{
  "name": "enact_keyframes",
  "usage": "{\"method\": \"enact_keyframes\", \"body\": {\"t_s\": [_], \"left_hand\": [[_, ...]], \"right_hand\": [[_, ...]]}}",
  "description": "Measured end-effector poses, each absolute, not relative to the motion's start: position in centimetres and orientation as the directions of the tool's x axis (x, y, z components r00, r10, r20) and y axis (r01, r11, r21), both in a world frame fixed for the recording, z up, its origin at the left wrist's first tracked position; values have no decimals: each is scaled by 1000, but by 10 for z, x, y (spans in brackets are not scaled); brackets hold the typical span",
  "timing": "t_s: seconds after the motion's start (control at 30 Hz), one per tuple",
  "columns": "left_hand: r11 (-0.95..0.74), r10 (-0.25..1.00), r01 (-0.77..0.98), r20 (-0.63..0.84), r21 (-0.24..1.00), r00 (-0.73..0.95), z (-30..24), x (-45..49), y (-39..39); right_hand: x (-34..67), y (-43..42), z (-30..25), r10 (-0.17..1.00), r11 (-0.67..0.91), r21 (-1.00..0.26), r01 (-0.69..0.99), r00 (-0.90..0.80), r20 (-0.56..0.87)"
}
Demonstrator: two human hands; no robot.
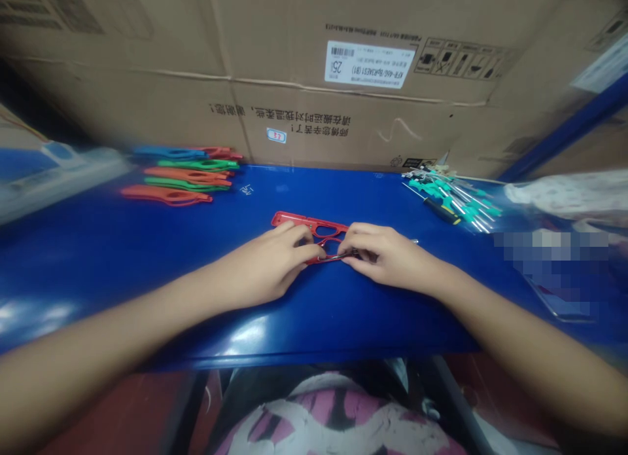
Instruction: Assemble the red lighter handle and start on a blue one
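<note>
Label: the white label point(370, 63) reads "KFR-46G/BpR3AES1 (B1)" and "25", upside down.
Box: the box point(161, 82) walls off the table's point(147, 265) far edge; its inverted print reads "师傅您辛苦了! 请在搬运时对我温柔些, 谢谢您!"
Sticker: the small sticker point(277, 135) is too blurred to read.
Left hand: the left hand point(275, 262) pinches the red shell point(314, 260) at mid-table.
Right hand: the right hand point(387, 253) pinches its other end; fingers hide much of it.
Second shell: the second shell point(294, 218) lies just beyond.
Left: coloured shells point(181, 194).
Right: green-ended rods point(466, 196), a screwdriver point(439, 209) beside them.

Edges v. blurry; glare on tbl point(353, 324).
</note>
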State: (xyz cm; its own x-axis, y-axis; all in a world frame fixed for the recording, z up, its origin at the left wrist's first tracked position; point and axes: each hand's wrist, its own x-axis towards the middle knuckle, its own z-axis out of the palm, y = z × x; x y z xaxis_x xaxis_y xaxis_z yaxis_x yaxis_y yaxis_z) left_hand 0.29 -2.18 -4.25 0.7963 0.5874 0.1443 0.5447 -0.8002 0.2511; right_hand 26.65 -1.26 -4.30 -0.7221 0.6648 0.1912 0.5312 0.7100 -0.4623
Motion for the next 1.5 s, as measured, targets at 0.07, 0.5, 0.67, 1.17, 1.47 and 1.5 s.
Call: {"method": "enact_keyframes", "body": {"t_s": [0.07,0.5,0.67,1.17,1.47,1.5], "left_hand": [[-801,589,549,148,241,794,-43,3,-22],[-803,588,547,165,235,792,-43,3,-23],[-803,589,552,159,226,792,-41,5,-24],[-794,604,575,144,198,784,-41,5,-26],[-799,597,567,159,200,786,-41,5,-25],[-800,597,567,159,199,787,-41,5,-25]], "right_hand": [[266,-13,-43,669,708,-450,545,-722,178],[263,-12,-48,668,719,-423,551,-717,201],[261,-13,-48,657,730,-401,553,-729,192],[266,-11,-46,644,745,-380,547,-739,199],[269,-12,-44,626,766,-352,538,-750,215],[269,-12,-44,619,772,-345,534,-754,219]]}}
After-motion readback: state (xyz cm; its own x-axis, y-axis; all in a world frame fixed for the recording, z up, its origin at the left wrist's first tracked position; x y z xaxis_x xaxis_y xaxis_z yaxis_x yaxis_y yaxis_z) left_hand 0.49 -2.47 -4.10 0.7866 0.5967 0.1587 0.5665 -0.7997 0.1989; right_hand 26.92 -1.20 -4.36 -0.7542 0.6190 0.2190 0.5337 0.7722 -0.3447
